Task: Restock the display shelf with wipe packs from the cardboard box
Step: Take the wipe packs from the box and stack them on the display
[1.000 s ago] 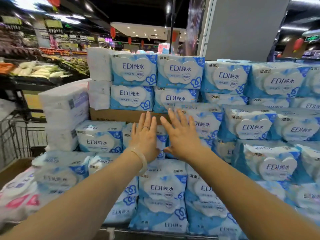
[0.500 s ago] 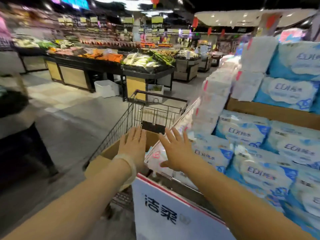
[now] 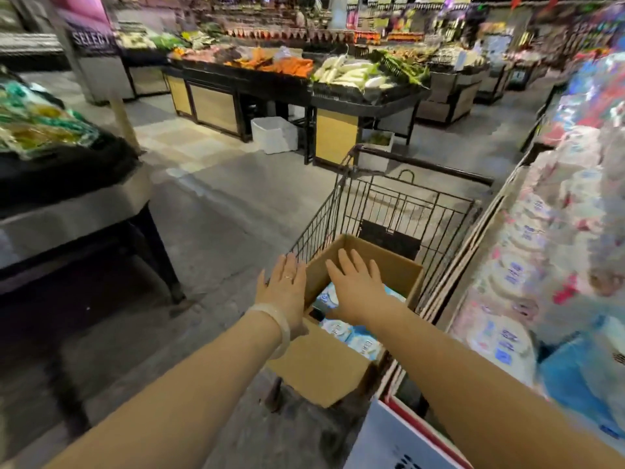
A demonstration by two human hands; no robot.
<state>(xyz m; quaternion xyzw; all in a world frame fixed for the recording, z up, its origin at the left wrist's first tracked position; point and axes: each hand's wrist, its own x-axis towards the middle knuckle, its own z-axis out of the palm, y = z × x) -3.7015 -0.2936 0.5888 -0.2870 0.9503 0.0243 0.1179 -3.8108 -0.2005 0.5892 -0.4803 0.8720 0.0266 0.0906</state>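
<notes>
An open cardboard box (image 3: pixel 389 262) sits in a wire shopping cart (image 3: pixel 399 204) in front of me. Blue and white wipe packs (image 3: pixel 351 335) lie inside it. My left hand (image 3: pixel 284 292) hovers over the box's left edge, flat, fingers apart, holding nothing. My right hand (image 3: pixel 358 289) is spread above the packs in the box, also empty. The display shelf (image 3: pixel 554 252) stacked with wipe packs runs along the right side, blurred.
Produce stands (image 3: pixel 304 82) with carrots and white radishes line the far side of the aisle. A dark stand (image 3: pixel 67 204) is close on the left. A white bin (image 3: pixel 274 133) sits on the floor. A white sign (image 3: pixel 395 438) with a red edge is at the lower right.
My view swung left, from facing the stacked wipe packs on the shelf to the cart and box. Both empty hands moved from the shelf packs to above the open box.
</notes>
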